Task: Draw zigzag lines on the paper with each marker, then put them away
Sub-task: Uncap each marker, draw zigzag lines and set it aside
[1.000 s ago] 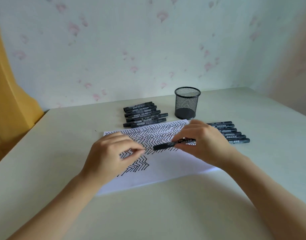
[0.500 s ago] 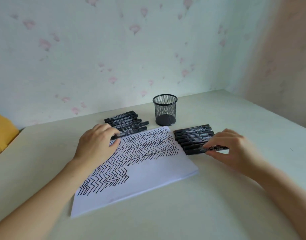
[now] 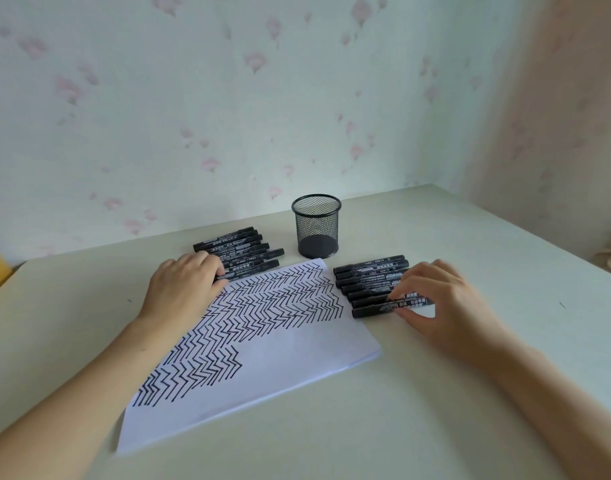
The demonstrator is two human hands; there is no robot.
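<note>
Two bare forearms enter from bottom edge of view. Left hand [image 3: 184, 289] and right hand [image 3: 446, 306] both bare: no gloves, rings, watch, bracelets visible. No sleeves in view; arms uncovered up to frame edge. Fingernails short, unpainted where visible. Rest of person out of view.

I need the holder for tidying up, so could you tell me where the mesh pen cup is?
The mesh pen cup stands upright at the table's far side, between the two marker rows, just beyond the paper.

White print on the black markers [image 3: 370, 273] is too small to read.
</note>
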